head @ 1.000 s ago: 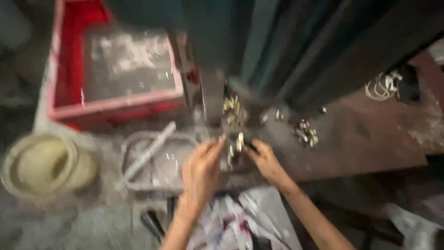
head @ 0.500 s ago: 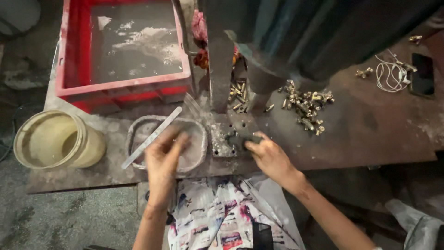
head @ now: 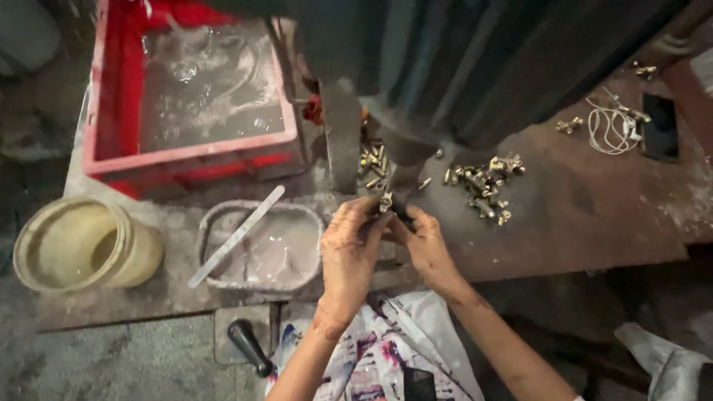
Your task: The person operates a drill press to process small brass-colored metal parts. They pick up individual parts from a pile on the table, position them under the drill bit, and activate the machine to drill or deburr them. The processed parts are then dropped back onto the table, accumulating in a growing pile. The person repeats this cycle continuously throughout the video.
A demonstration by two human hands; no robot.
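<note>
Brass fitting (head: 385,200) sits right under the dark machine head (head: 460,67), pinched at the fingertips of both hands where they meet above the counter (head: 594,215). The left hand (head: 350,249) comes up from below with its fingers curled around the small piece, thumb and forefinger closed on it; the right hand (head: 425,243) presses in from the other side, its fingertips touching the same fitting — whether it truly grips or only steadies cannot be told. Just to the right lies a loose heap of brass fittings (head: 486,186), and a smaller cluster (head: 373,157) sits behind the hands by the machine's column. Left of the hands stands a shallow grey tray (head: 215,223) with cloudy liquid, a pale flat strip (head: 236,236) laid slantwise across its rim. Farther left is a round cream tub (head: 85,245), and behind the tray a red crate (head: 111,141) holding wet residue. A coiled white cable (head: 613,126) and a dark phone (head: 659,126) lie at the far right — well apart from the work.
</note>
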